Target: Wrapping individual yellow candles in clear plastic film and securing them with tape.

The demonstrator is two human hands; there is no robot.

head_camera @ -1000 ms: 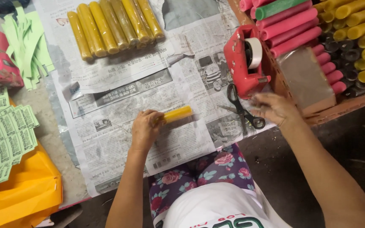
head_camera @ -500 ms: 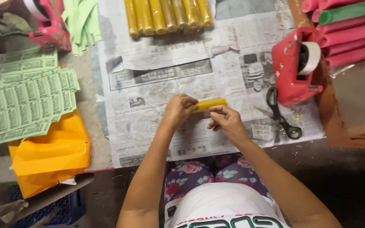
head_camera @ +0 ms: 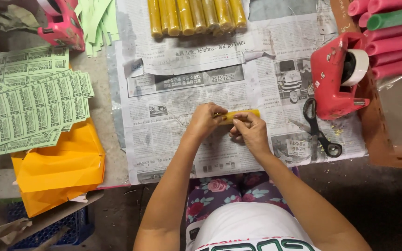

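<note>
- One yellow stick [head_camera: 243, 114] lay crosswise over the newspaper [head_camera: 177, 139] near the middle of the bench [head_camera: 105, 162], held at both ends.
- The left hand [head_camera: 205, 120] had its grip clamped on the stick's left end, fingers curled over it.
- The right hand [head_camera: 250, 132] pinched the stick from the near side, its grip closed on the middle and right part; only the far right tip showed bare.
- At the far edge, a row of yellow sticks [head_camera: 196, 16] lay side by side on the newspaper; seven could be counted, though the picture cut off their tops.
- One pair of black-handled scissors [head_camera: 316, 130] lay right of the hands, just beside one red tape dispenser [head_camera: 333, 79] that carried a single white roll.
- A second dispenser, pink [head_camera: 61, 25], sat at the far left corner, partly out of view.
- Pink foam tubes [head_camera: 391, 46], about five, and one green tube [head_camera: 396, 17] were stacked at the far right.
- Green printed sheets [head_camera: 29, 107] overlapped on the left; their number could not be told.
- Green paper strips [head_camera: 98, 21] lay near the pink dispenser.
- One orange folded paper pile [head_camera: 56, 172] sat nearer, left.
</note>
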